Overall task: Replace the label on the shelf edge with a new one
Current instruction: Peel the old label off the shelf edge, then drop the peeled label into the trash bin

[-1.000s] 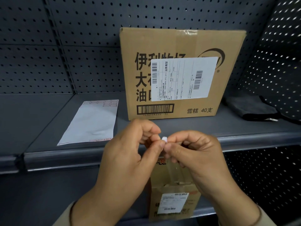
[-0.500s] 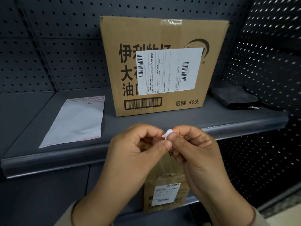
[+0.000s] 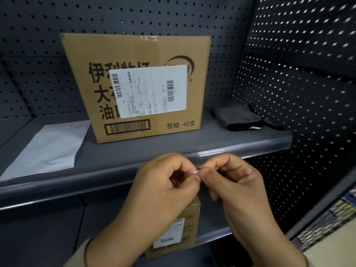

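Note:
A small white label (image 3: 196, 171) is pinched between the fingertips of my left hand (image 3: 163, 191) and my right hand (image 3: 233, 187). Only a thin sliver of it shows between the thumbs. Both hands are held together just in front of the grey shelf edge (image 3: 107, 182), below its glossy strip, near the middle of the shelf. I cannot see any label sitting on the edge strip itself.
A large cardboard box (image 3: 138, 54) with a white shipping sticker stands on the shelf. A white sticker sheet (image 3: 46, 149) lies to its left, a folded dark cloth (image 3: 238, 116) to its right. A smaller cardboard box (image 3: 183, 228) stands on the lower shelf behind my hands. Pegboard walls surround the shelves.
The view has swung left and down, so the box and shelf sit further right. My hands stay together on the label, now turned edge-on, with less of it showing.

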Demonstrator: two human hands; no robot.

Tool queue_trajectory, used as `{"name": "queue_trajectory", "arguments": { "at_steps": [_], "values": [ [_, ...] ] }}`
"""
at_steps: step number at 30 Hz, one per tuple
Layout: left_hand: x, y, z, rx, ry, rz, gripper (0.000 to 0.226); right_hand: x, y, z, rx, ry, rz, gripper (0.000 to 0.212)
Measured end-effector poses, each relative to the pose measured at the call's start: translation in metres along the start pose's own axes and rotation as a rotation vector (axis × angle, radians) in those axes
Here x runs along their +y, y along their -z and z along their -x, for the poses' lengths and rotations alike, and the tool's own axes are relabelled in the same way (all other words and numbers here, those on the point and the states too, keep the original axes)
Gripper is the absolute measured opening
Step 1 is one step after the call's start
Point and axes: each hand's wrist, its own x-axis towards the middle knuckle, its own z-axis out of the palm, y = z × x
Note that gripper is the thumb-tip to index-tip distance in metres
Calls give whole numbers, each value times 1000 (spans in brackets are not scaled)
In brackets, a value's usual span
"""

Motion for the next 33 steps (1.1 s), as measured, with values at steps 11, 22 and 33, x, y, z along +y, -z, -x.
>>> {"name": "queue_trajectory", "arguments": {
  "at_steps": [11,22,33],
  "values": [
    [52,-124,13,-9,43,187,11,-35,121,41,129,49,113,13],
    [80,-253,37,-105,300,404,13,-37,249,97,76,177,376,24],
    [-23,-398,87,-525,525,140,17,59,385,153,440,-453,473,9]
  ]
}}
